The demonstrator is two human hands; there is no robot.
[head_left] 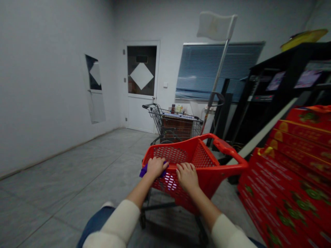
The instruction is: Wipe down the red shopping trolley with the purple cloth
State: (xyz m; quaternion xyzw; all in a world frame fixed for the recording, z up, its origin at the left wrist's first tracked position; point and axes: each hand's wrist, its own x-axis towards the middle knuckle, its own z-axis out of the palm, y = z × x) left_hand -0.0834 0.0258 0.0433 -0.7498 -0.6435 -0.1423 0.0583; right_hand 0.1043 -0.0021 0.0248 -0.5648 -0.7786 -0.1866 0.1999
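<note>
A red plastic shopping cart (204, 175) with perforated basket walls stands side-on in front of me. My left hand (155, 167) is closed over a purple cloth (144, 170), pressing it on the near rim of the basket. Bits of the cloth stick out on both sides of that hand. Farther right along the same rim, my right hand (187, 175) grips the edge with its fingers hooked over it. The cart's handle (224, 147) points to the right, away from both hands. The fingertips inside the basket are partly hidden.
Behind the red cart stand a dark wire shopping cart (153, 119) and a brown cabinet (177, 127). Stacked red boxes (289, 186) rise close on the right, beside a black shelf (276, 75). A pole with a white flag (214, 26) leans upward. The grey floor (77, 182) extends left to the wall.
</note>
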